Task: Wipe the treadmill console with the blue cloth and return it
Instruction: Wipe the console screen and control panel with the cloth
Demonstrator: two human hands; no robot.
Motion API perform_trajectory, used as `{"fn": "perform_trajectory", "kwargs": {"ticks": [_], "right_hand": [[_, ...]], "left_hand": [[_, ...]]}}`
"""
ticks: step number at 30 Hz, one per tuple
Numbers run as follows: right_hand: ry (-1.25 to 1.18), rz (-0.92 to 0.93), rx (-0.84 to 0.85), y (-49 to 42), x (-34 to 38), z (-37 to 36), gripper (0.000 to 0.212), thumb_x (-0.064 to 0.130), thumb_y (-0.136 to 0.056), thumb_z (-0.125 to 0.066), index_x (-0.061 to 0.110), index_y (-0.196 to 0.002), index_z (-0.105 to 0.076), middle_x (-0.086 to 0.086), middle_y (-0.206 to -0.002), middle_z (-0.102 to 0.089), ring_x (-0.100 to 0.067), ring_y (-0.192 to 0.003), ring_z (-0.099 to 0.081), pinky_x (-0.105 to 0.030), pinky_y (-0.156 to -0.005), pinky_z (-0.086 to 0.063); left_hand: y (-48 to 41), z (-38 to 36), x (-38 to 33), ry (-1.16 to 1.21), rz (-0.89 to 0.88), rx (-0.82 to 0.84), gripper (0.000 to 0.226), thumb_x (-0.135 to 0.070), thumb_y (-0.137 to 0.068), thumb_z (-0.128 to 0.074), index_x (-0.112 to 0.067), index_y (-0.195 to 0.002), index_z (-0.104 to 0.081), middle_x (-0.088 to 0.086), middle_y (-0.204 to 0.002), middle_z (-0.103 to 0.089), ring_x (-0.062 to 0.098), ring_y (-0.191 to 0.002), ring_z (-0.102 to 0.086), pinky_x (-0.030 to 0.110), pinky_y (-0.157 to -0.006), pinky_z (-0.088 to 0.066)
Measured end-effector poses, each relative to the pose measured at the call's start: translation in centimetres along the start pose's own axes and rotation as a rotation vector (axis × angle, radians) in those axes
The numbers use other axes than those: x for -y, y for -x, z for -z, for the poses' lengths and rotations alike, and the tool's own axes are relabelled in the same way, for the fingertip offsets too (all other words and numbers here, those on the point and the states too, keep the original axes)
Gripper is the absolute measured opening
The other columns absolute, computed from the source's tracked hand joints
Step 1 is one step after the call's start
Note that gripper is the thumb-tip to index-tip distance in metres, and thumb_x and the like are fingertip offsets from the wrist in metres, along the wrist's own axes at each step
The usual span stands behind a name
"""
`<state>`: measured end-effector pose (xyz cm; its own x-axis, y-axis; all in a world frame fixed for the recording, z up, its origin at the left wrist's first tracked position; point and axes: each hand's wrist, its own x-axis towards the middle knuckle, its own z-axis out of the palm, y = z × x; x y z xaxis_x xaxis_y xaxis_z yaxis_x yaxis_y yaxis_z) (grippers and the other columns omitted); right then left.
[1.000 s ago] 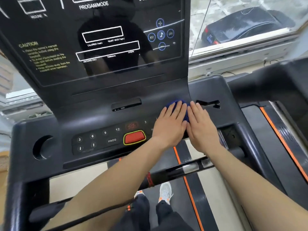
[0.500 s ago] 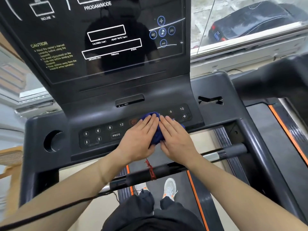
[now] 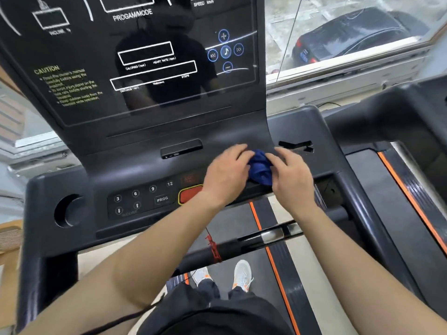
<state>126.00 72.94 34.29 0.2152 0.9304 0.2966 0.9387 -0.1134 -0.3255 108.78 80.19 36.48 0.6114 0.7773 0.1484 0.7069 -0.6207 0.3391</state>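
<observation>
While both hands, left hand (image 3: 226, 175) and right hand (image 3: 291, 176), grasp the bunched blue cloth (image 3: 260, 169) on the console (image 3: 145, 165), wiping looks underway; returning it remains.

The blue cloth (image 3: 260, 169), soft crumpled fabric, sits bunched between the left hand (image 3: 226, 175) and right hand (image 3: 291, 180). Under both hands the treadmill console (image 3: 232, 139) looks like matt dark plastic, smooth. Above the hands the display panel (image 3: 135, 59) is glossy and mirror-like. Left of the left hand, the red stop button (image 3: 189, 194) appears smooth plastic. Below the wrists a handlebar (image 3: 271, 234) shows a shiny metal section
</observation>
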Motion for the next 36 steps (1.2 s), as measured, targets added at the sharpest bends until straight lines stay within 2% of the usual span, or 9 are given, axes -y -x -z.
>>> {"fn": "perform_trajectory", "kwargs": {"ticks": [4, 10, 13, 17, 21, 23, 26, 33, 36], "right_hand": [[-0.165, -0.051, -0.018, 0.7, 1.4, -2.3, 0.044, 0.015, -0.093, -0.042, 0.001, -0.127, -0.066, -0.020, -0.136, -0.061, -0.038, -0.127, -0.057, -0.048, -0.103, -0.050], [-0.046, 0.166, 0.169, 3.4, 9.5, -5.2, 0.058, 0.030, -0.099, -0.043, -0.004, -0.147, -0.043, -0.023, -0.155, -0.039, -0.037, -0.146, -0.035, -0.047, -0.120, -0.028], [-0.048, 0.201, 0.189, 3.6, 11.9, -5.9, 0.056, 0.030, -0.101, -0.043, 0.004, -0.151, -0.040, -0.018, -0.158, -0.038, -0.033, -0.145, -0.037, -0.045, -0.120, -0.027], [0.037, 0.233, 0.184, 1.3, 7.0, -4.3, 0.050, 0.024, -0.097, -0.046, 0.010, -0.144, -0.053, -0.012, -0.150, -0.051, -0.034, -0.137, -0.048, -0.049, -0.116, -0.033], [0.152, 0.062, 0.228, 0.4, 0.7, -2.0, 0.054, 0.023, -0.098, -0.036, 0.007, -0.149, -0.044, -0.012, -0.157, -0.041, -0.035, -0.147, -0.033, -0.053, -0.117, -0.030], [0.191, -0.022, 0.233, 1.0, 0.0, -1.4, 0.056, 0.023, -0.097, -0.034, 0.004, -0.150, -0.040, -0.013, -0.159, -0.037, -0.035, -0.150, -0.026, -0.051, -0.119, -0.026], [0.185, -0.074, 0.199, 2.8, 1.8, -1.7, 0.058, 0.022, -0.095, -0.033, 0.000, -0.148, -0.041, -0.017, -0.157, -0.038, -0.037, -0.149, -0.027, -0.052, -0.118, -0.026], [0.154, 0.175, 0.213, 5.6, 5.6, -3.1, 0.053, 0.025, -0.101, -0.040, -0.001, -0.147, -0.045, -0.018, -0.156, -0.040, -0.032, -0.147, -0.034, -0.048, -0.120, -0.027], [0.238, 0.155, 0.240, 2.4, 3.3, -2.1, 0.051, 0.026, -0.101, -0.037, 0.002, -0.145, -0.048, -0.016, -0.153, -0.046, -0.034, -0.146, -0.036, -0.050, -0.118, -0.027]], "left_hand": [[1.6, -2.2, -0.3, -0.035, -0.091, 0.083, 0.050, -0.020, -0.100, -0.048, -0.004, -0.147, -0.043, 0.013, -0.155, -0.040, 0.029, -0.143, -0.038, 0.045, -0.118, -0.028], [6.8, 0.5, 6.2, -0.105, -0.046, -0.072, 0.042, -0.017, -0.091, -0.052, -0.005, -0.130, -0.064, 0.012, -0.139, -0.059, 0.025, -0.126, -0.059, 0.046, -0.104, -0.048], [8.1, 1.6, 7.7, -0.122, 0.027, -0.049, 0.046, -0.022, -0.092, -0.045, -0.008, -0.132, -0.063, 0.010, -0.138, -0.059, 0.022, -0.127, -0.058, 0.044, -0.106, -0.047], [5.2, 0.0, 4.6, -0.134, 0.011, -0.021, 0.049, -0.020, -0.088, -0.040, -0.003, -0.128, -0.065, 0.015, -0.136, -0.060, 0.028, -0.124, -0.060, 0.048, -0.104, -0.049], [-0.1, -3.0, -0.7, -0.093, -0.057, 0.047, 0.055, -0.021, -0.092, -0.032, -0.002, -0.138, -0.054, 0.016, -0.146, -0.052, 0.029, -0.135, -0.049, 0.046, -0.112, -0.037], [-1.2, -3.7, -2.3, -0.073, -0.079, 0.088, 0.051, -0.018, -0.095, -0.040, -0.003, -0.143, -0.048, 0.015, -0.151, -0.045, 0.029, -0.140, -0.043, 0.045, -0.116, -0.031], [0.5, -3.0, -1.7, -0.090, -0.140, 0.108, 0.050, -0.015, -0.091, -0.059, -0.003, -0.139, -0.054, 0.015, -0.146, -0.052, 0.027, -0.135, -0.049, 0.044, -0.112, -0.038], [6.1, -1.1, 3.4, -0.060, -0.179, 0.023, 0.045, -0.023, -0.093, -0.041, -0.006, -0.125, -0.067, 0.011, -0.134, -0.063, 0.024, -0.123, -0.061, 0.043, -0.102, -0.051], [2.8, -1.8, 1.8, -0.094, -0.148, 0.058, 0.043, -0.016, -0.095, -0.048, -0.004, -0.135, -0.058, 0.014, -0.142, -0.055, 0.026, -0.131, -0.054, 0.044, -0.109, -0.043]]}}
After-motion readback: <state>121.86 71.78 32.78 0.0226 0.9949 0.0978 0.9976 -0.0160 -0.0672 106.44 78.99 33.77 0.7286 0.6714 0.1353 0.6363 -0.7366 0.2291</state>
